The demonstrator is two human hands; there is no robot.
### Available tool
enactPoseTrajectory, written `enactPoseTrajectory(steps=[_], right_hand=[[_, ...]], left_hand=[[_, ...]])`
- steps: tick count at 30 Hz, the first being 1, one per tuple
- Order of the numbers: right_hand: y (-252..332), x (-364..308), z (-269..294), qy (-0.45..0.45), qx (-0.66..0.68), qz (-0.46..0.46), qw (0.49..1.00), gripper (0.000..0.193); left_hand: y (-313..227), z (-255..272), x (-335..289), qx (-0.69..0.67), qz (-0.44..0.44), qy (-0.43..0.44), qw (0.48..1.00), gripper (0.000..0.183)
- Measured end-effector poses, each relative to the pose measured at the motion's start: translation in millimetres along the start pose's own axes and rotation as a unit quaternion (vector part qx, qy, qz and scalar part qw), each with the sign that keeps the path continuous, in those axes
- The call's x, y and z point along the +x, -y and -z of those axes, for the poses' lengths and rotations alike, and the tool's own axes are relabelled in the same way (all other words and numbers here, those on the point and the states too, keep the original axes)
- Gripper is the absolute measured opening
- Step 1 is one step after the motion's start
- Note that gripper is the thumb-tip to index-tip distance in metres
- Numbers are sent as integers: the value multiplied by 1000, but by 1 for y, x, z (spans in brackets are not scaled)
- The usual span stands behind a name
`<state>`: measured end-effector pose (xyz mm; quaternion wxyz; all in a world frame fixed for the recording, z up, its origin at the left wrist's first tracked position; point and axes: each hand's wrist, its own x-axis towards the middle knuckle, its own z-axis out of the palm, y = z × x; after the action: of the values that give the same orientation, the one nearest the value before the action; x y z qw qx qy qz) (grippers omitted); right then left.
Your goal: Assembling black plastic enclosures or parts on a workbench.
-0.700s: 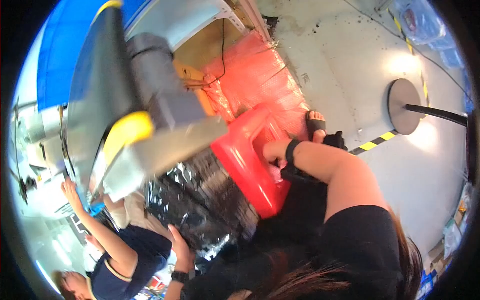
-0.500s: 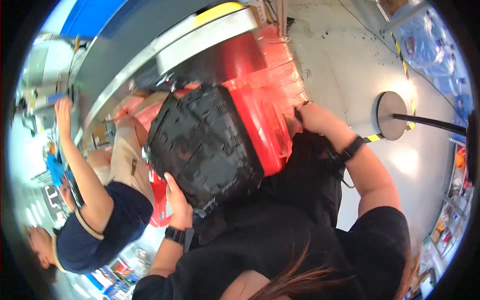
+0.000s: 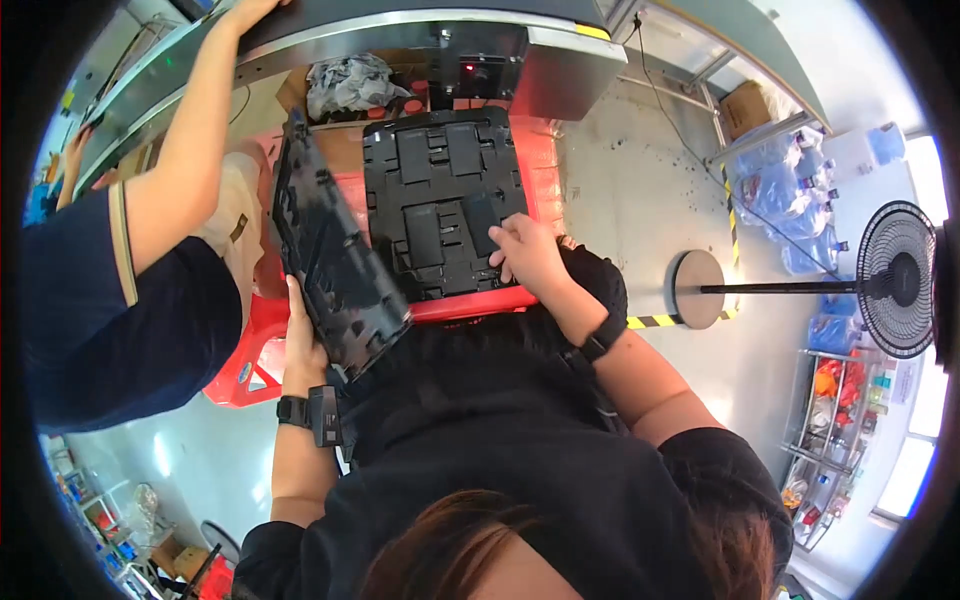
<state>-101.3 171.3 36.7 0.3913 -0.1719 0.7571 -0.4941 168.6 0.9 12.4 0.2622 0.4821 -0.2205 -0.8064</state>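
My left hand (image 3: 302, 330) grips the edge of a black plastic tray (image 3: 335, 265), which stands tilted on its side to the left. Beside it, a second black tray (image 3: 425, 165) with moulded compartments lies on a red surface. My right hand (image 3: 530, 255) is over this tray's right side, fingers bent and pinching a small flat black rectangular piece (image 3: 481, 218). That piece sits at a slant over a compartment; whether it touches the tray I cannot tell.
A metal-edged workbench (image 3: 400, 22) runs across the far side, with a grey box (image 3: 570, 75) at its front. A co-worker's arm (image 3: 185, 160) reaches to it on the left. A red stool (image 3: 240, 375) stands at left, a fan (image 3: 905, 275) at right.
The tray in my left hand has swung left and up on edge, and the lower tray now shows. My right hand has moved left over it. The view has turned and steadied.
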Motion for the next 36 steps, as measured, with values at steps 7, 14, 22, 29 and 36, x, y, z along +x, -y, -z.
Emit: enactPoseTrajectory(steps=[7, 14, 22, 29, 36], right_hand=[[-2, 1, -7, 22, -79, -75, 994, 25], [32, 9, -1, 104, -338, -68, 933, 34], [11, 21, 16, -74, -470, 220, 852, 25], [10, 62, 23, -47, -424, 366, 827, 15], [34, 71, 2, 8, -367, 208, 907, 12]], left_hand=[[19, 66, -44, -13, 10, 37, 999, 57], [34, 82, -43, 34, 42, 52, 997, 71], [42, 72, -41, 5, 34, 35, 999, 66], [42, 62, -51, 19, 16, 39, 999, 63], [44, 63, -50, 44, 25, 10, 999, 64]])
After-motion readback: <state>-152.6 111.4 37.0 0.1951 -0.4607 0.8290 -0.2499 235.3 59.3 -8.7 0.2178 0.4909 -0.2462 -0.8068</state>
